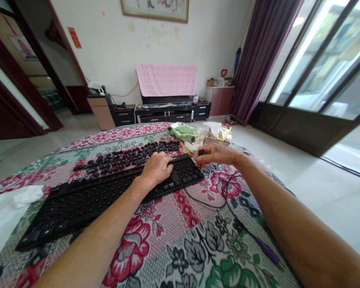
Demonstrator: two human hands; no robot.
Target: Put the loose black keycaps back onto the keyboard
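A black computer keyboard (102, 200) lies at a slant on the flowered tablecloth, most of its keycaps off. My left hand (157, 168) is closed over its upper right part, thumb near the far edge; its other fingertips are hidden. By the keyboard's right end, my right hand (213, 155) pinches a small black keycap (201, 152). Behind the keyboard spreads a long heap of loose black keycaps (123, 159). A few keycaps remain fitted along the near edge and the right end.
The keyboard's black cable (219, 207) loops across the tablecloth (195, 236) to a purple plug (268, 252). A green wipes packet (183, 131) and a gold wrapper (226, 133) lie at the back. White cloth or tissue (15, 208) is at the left.
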